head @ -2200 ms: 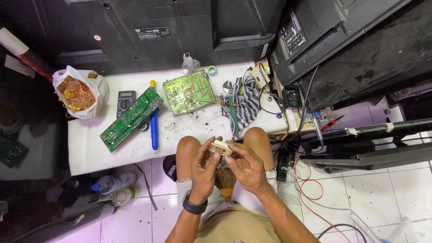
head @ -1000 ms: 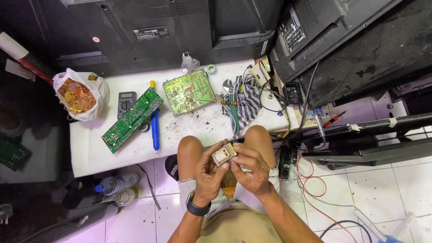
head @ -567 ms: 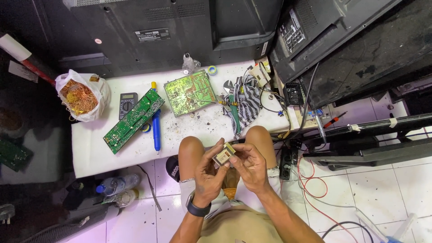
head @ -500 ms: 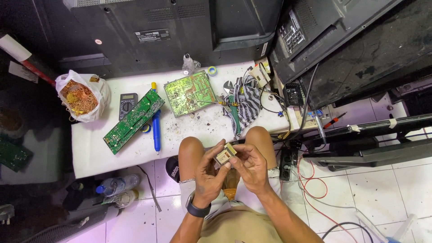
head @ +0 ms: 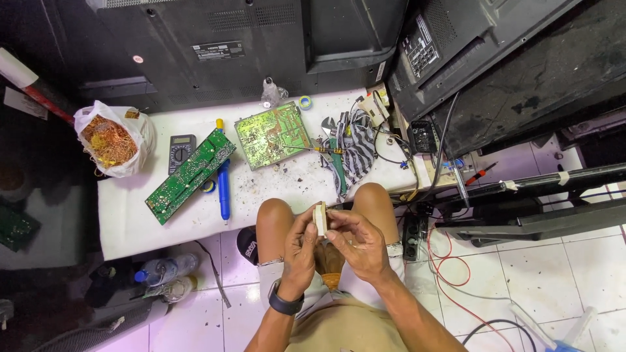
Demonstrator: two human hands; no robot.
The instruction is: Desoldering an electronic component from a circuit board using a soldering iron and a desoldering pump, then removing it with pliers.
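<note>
Above my lap, both hands pinch a small cream-coloured block-shaped part (head: 320, 218), turned edge-on to the camera. My left hand (head: 299, 250), with a black watch on its wrist, grips the part from the left. My right hand (head: 357, 241) holds it from the right with fingertips on its side. I sit with bare knees against the front edge of a low white table (head: 130, 221).
On the table lie a long green circuit board (head: 190, 175), a square green circuit board (head: 272, 133), a blue tool (head: 223, 186), a multimeter (head: 180, 150), a bag of copper wire (head: 109, 139) and a striped cloth (head: 354, 150) with pliers. Dark television backs (head: 215, 45) stand behind; a power strip (head: 412, 229) and red cable lie right.
The part has been turned in my fingers from face-up to edge-on, and my hands have shifted slightly; the table objects have not moved.
</note>
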